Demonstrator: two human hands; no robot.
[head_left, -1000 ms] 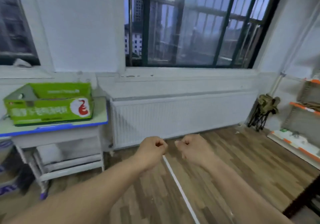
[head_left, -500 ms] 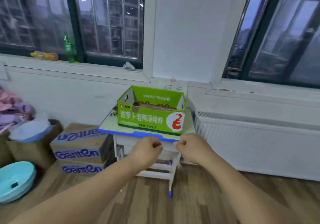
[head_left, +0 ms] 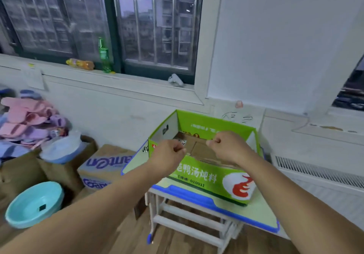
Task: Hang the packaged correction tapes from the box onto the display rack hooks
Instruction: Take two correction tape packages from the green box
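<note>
Two clenched, empty hands, left hand (head_left: 169, 154), right hand (head_left: 228, 146), over the green box (head_left: 206, 177).

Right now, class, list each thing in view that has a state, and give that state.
Green box: open-topped, standing on the small table.
Left hand: fist, holding nothing.
Right hand: fist, holding nothing.
Green bottle: upright on the sill.
Orange bottle: lying on its side.
Teal basin: mouth up.
</note>
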